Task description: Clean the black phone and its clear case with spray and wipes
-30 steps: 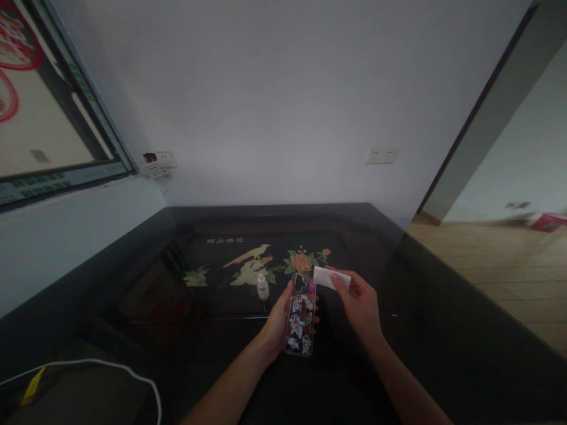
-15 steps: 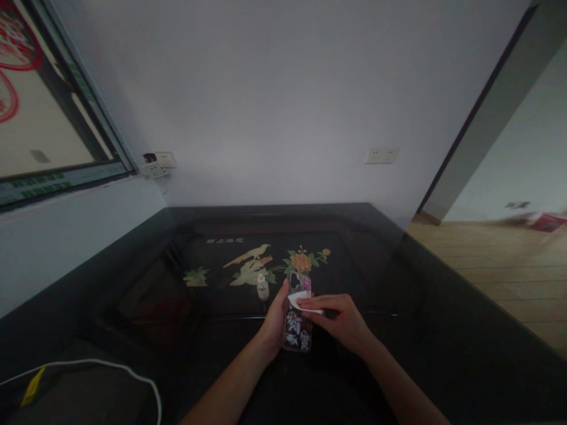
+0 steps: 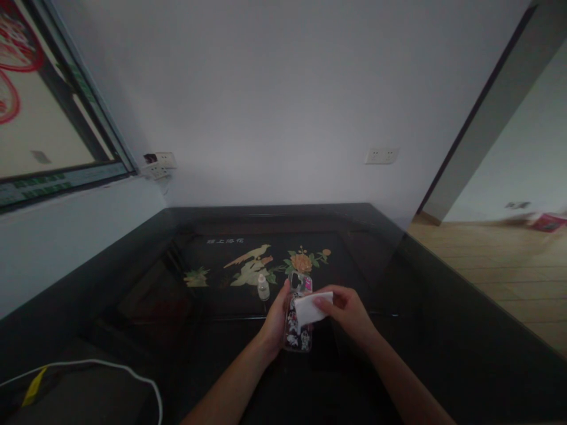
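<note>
My left hand grips a phone in a clear case printed with red and white figures, holding it upright over the dark table. My right hand pinches a small white wipe and presses it against the back of the phone, covering its middle. A small clear dropper bottle stands on the table just left of the phone's top.
The black lacquer table carries an inlaid bird and flower picture. A white cable lies over a dark bag at the lower left. Wall sockets sit behind; a doorway opens onto wooden floor on the right.
My right hand brought the wipe from beside the phone's top down onto its back and has turned it to lie flatter over the case. The phone has barely moved.
</note>
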The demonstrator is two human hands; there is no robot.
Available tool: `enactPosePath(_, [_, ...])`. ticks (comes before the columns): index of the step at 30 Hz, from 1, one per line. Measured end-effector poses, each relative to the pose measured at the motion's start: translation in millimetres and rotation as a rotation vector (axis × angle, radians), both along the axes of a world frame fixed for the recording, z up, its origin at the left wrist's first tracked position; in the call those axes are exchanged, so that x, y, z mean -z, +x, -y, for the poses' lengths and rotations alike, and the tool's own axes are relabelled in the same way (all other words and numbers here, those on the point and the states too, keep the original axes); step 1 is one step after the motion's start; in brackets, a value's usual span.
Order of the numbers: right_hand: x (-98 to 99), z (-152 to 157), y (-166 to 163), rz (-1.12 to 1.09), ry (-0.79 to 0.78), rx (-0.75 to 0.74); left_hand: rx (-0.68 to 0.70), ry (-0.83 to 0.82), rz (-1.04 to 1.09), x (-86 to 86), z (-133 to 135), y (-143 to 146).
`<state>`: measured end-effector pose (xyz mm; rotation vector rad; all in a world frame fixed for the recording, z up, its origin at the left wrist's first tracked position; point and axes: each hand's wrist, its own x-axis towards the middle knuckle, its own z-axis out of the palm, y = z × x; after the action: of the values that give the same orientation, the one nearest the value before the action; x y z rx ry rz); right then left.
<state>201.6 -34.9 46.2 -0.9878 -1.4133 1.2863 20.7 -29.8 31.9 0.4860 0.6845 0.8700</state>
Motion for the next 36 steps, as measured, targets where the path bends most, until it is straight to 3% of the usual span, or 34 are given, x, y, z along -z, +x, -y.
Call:
enactPosePath(5, [2.8,-13,7,-0.051,0.089,0.483,-0.043,-0.019,-0.029,-5.7,4,1])
enactPosePath(8, [1.9,-14,10,-0.042,0.133,0.617,-0.029,-0.030,-0.009,-7.7,5,2])
enactPosePath(10, [1.3,-13,10,-0.033,0.158,0.629,-0.028,-0.036,-0.005,-8.6,5,3])
enactPosePath(17, [-0.2,-3,2,0.110,0.262,0.362,-0.018,-0.023,-0.013,-10.0,6,2])
enactPosePath(21, [-2.1,4,0,0.205,0.311,0.104,-0.025,0.013,-0.018,-9.4,6,2])
enactPosePath(27, [-19.7,16,-3,0.231,0.161,-0.366,-0.058,-0.018,-0.058,-11.0,6,1])
enactPosePath(30, [-24.0,18,0,0.191,0.053,-0.515,-0.014,-0.022,-0.064,-9.1,5,-1])
enactPosePath(33, [-18.0,15,8,0.105,0.000,-0.436,0.009,0.051,-0.095,-6.1,5,-4])
enactPosePath(36, [-7.1,5,15,-0.052,-0.010,-0.134,0.000,0.217,-0.253,-6.6,7,-7])
